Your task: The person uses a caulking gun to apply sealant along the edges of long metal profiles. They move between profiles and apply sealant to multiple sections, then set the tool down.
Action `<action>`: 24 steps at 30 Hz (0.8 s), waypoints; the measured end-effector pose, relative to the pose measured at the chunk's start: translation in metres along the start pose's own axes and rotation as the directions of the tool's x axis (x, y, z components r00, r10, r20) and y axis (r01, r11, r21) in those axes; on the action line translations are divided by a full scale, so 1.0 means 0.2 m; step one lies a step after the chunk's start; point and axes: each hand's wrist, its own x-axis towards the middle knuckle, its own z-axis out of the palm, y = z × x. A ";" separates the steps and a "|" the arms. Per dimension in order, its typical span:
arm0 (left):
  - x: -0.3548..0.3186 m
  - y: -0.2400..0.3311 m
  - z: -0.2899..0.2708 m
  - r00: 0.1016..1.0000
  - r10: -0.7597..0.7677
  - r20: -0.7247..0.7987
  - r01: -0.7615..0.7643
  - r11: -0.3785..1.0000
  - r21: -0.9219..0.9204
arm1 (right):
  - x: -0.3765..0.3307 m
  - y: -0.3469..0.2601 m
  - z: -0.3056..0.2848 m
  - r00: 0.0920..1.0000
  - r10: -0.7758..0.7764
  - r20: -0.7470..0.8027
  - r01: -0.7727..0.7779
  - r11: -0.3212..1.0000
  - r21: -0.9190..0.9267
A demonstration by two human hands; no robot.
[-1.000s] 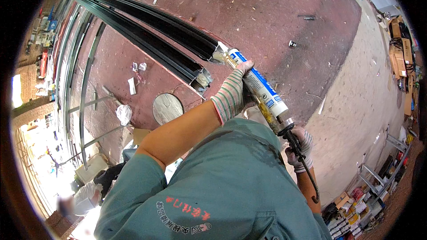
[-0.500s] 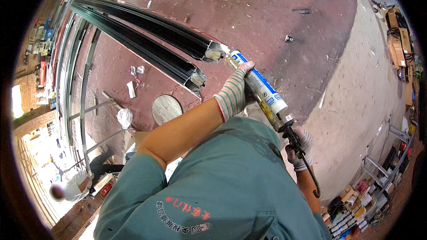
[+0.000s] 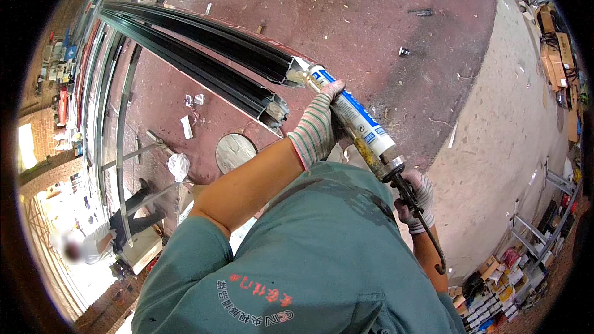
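Observation:
A caulking gun carries a white and blue sealant tube whose nozzle touches the cut end of the upper black metal profile. My left hand, in a striped knit glove, is wrapped around the tube's front half. My right hand, in a white glove, grips the gun's handle and trigger at the back. A second black profile lies just below the first, its open end beside my left wrist. My green shirt fills the lower middle.
The reddish floor holds scraps, small metal parts and paper bits. A round metal disc and a crumpled plastic bag lie below the profiles. Long metal rails run along the left. Boxes and tubes are stacked at lower right. Another person stands at lower left.
The view has shifted slightly; the gun's nozzle stays at the upper profile's end with both hands holding as before. The person at lower left has moved a little.

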 end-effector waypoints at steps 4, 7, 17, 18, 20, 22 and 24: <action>0.00 -0.02 0.04 0.999 -0.039 -0.007 0.039 0.999 -0.010 | -0.05 0.03 0.01 0.999 0.040 0.003 -0.040 0.998 -0.045; 0.01 -0.03 0.05 0.998 -0.059 -0.012 0.059 0.998 -0.009 | -0.07 0.06 0.02 0.997 0.080 -0.020 -0.081 0.996 -0.035; -0.03 0.00 0.04 1.000 -0.013 0.009 0.013 1.000 -0.005 | -0.03 0.00 0.03 0.999 0.015 -0.043 -0.015 1.000 -0.017; -0.02 -0.01 0.04 1.000 -0.008 0.018 0.009 1.000 -0.014 | -0.04 0.01 0.03 0.999 0.016 -0.037 -0.017 1.000 -0.021; 0.00 -0.02 0.05 0.999 -0.037 0.006 0.037 0.999 -0.005 | -0.06 0.03 0.03 0.999 0.039 -0.031 -0.040 0.999 -0.030; 0.03 -0.05 0.06 0.998 -0.059 -0.004 0.059 0.998 -0.003 | -0.10 0.06 0.03 0.998 0.043 -0.039 -0.045 0.998 -0.046; 0.06 -0.07 0.05 0.997 -0.073 -0.016 0.073 0.997 -0.004 | -0.12 0.09 0.04 0.998 0.027 -0.060 -0.030 0.997 -0.065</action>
